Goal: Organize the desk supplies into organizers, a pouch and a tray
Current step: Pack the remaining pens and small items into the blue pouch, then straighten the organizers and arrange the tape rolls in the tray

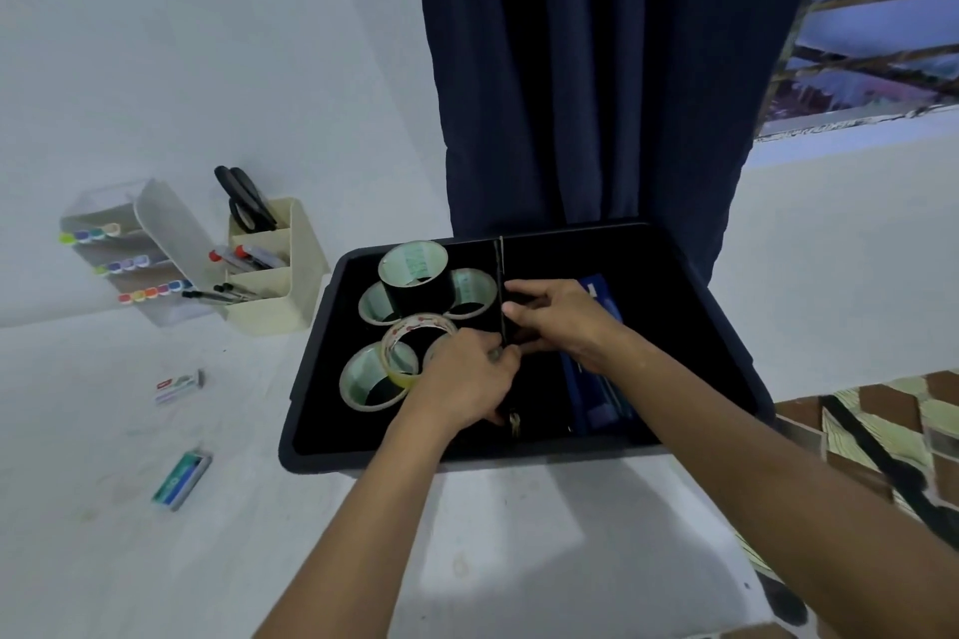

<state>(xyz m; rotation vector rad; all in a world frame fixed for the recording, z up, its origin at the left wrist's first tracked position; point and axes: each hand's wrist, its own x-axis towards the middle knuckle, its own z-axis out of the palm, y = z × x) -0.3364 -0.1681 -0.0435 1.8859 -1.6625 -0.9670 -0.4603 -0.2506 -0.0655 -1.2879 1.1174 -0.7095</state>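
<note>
A black tray [726,327] sits on the white desk. Its left half holds several black tape rolls [415,275] and a clear tape roll [410,332]. A thin divider [500,265] runs down the tray's middle. A blue pouch [602,394] lies in the right half, partly under my right arm. My left hand [467,374] has its fingers curled and pinches the divider low down. My right hand [563,322] curls its thumb and fingers round a small dark object just right of the divider. What that object is cannot be made out against the black tray.
A cream organizer [280,306] with scissors [249,197] and pens stands left of the tray, beside a clear marker rack [155,234]. Two small boxes [179,385] [181,480] lie on the desk at the left. A dark curtain [597,68] hangs behind the tray.
</note>
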